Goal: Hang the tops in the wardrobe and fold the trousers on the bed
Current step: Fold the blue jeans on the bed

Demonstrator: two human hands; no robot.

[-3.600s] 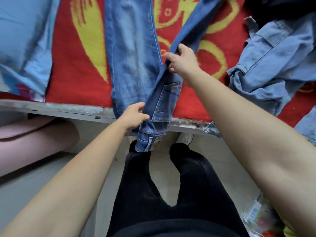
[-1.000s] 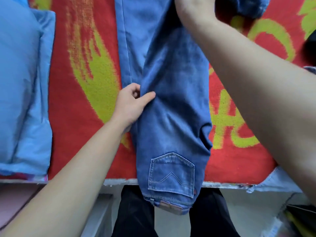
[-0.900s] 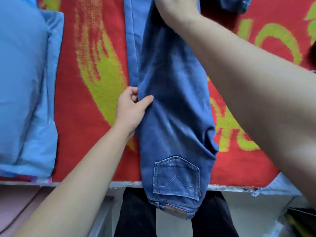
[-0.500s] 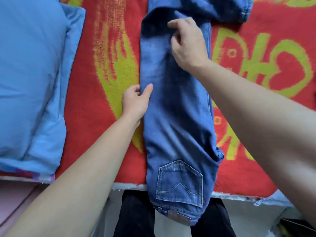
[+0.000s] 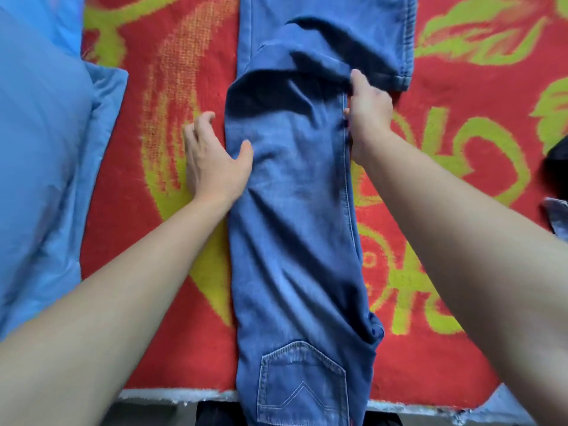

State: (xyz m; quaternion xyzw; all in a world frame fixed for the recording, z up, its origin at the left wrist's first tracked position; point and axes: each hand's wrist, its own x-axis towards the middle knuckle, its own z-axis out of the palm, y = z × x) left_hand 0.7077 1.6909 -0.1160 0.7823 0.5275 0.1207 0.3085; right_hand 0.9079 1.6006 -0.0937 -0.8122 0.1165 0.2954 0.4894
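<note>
PERSON FOLDS JEANS ON BED: The jeans (image 5: 295, 210) lie lengthwise on a red-and-yellow blanket (image 5: 138, 272), one leg over the other. The waist and back pocket (image 5: 302, 385) hang past the near bed edge (image 5: 178, 395). The left hand (image 5: 215, 161) lies wide, fingers spread on the blanket and thumb pressing the denim's left edge. The right hand (image 5: 368, 118) curls round the right seam, thumb against a rumpled fold where the hem (image 5: 402, 56) is turned back.

The likely trouble is the overhanging waist, which may drag the pair towards the floor once the hands lift. The bunched fold at the top may also set crooked and leave the legs misaligned if pressed flat as it lies. The blanket's coarse pile probably grips denim, so sliding the pair may wrinkle the under layer.

A blue pillow (image 5: 46, 149) lies at the left, beside the blanket. At the far right edge sit a dark garment (image 5: 558, 167) and a scrap of pale denim (image 5: 558, 216), well apart from the jeans. No wardrobe is in view.
</note>
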